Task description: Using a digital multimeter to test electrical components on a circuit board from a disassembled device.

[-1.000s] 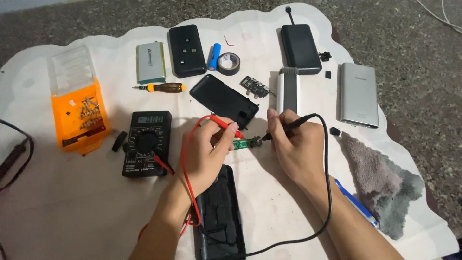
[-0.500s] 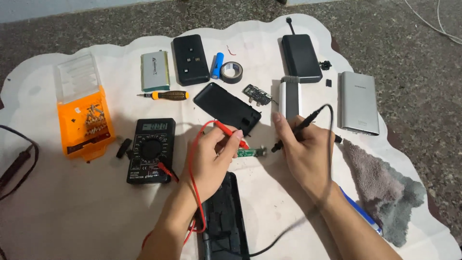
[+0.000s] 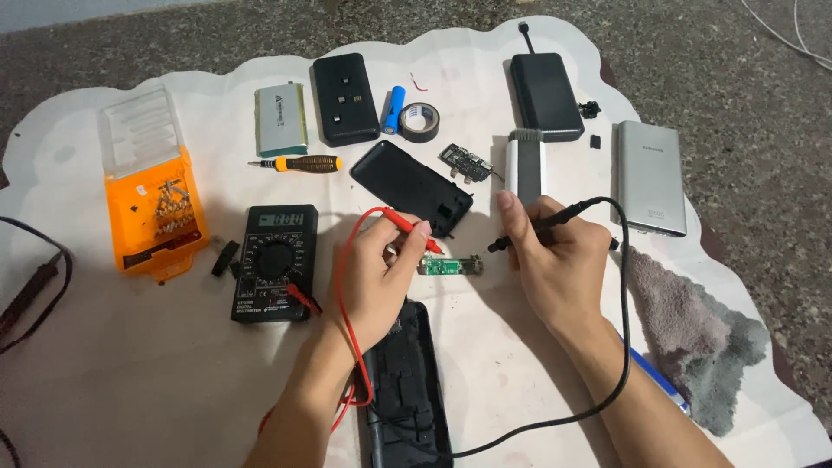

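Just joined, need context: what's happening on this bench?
A person is probing a small green circuit board on the white sheet. The left hand holds the red probe, tip at the board's left end; the right hand holds the black probe near its right end. Both leads run to the black multimeter. Opened black cases lie around.

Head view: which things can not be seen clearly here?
- Green circuit board: parts too small; left end hidden by left hand.
- Red probe tip: whether it touches the board is unclear.
- Multimeter display: too small.
- Black case: cut off by bottom edge.
- Blue pen: mostly hidden by right forearm.
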